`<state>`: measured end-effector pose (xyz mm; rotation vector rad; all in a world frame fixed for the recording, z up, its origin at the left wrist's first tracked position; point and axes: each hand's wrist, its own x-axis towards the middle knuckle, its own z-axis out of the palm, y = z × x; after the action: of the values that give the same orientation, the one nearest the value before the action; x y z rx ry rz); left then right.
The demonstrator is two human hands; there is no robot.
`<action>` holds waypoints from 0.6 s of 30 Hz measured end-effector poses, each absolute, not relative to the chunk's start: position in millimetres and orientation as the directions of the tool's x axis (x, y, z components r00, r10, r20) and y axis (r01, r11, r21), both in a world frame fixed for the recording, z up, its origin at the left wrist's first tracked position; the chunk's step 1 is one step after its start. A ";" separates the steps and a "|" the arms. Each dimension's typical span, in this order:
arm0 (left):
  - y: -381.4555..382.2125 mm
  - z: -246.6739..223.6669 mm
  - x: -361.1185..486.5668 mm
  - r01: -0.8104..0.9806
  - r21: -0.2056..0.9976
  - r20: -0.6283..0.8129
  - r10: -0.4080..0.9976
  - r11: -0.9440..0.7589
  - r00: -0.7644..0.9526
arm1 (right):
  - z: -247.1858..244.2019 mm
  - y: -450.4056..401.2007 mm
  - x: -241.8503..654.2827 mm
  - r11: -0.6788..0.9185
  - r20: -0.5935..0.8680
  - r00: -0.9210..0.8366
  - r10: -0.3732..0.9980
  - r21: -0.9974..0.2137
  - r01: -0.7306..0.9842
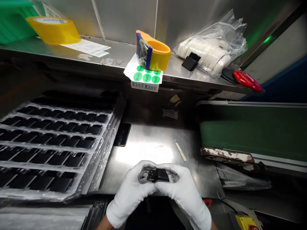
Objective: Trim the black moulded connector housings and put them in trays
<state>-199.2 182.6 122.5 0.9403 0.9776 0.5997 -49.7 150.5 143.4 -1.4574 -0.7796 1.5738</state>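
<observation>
Black plastic part: 1 small moulded piece, held over the near edge of the steel counter, between both gloved hands. Left hand closed on its left end, fingers curled around it; right hand closed on its right end and top, thumb side facing the other hand. Both in white gloves; fingertips meet around the piece, so only its upper face shows.

Step in hand, as judged: inspection or handling of a single piece taken up in front of the body. The next move would call for a steady two-handed grip and a clear look at the hidden faces.

Nearby stock:
- Clear tray of like black pieces in rows, at the counter's left edge
- Thin blade-like tool, lying loose on the counter beyond the hands
- Green conveyor belt, at the right edge
- Tape dispenser on the back shelf, standing on a sheet of green round stickers
- Yellow tape roll, far left of the shelf
- Bag of white gloves, right part of the shelf
</observation>
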 end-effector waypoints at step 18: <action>151.2 166.6 -143.0 0.129 0.987 0.078 0.989 -0.094 0.123 | 161.9 142.9 14.1 -0.350 -0.283 -0.226 0.932 -0.864 -0.362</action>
<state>-143.0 151.2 166.6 1.4260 1.1763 1.1167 14.1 142.9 161.9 -1.0355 -0.8344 1.7388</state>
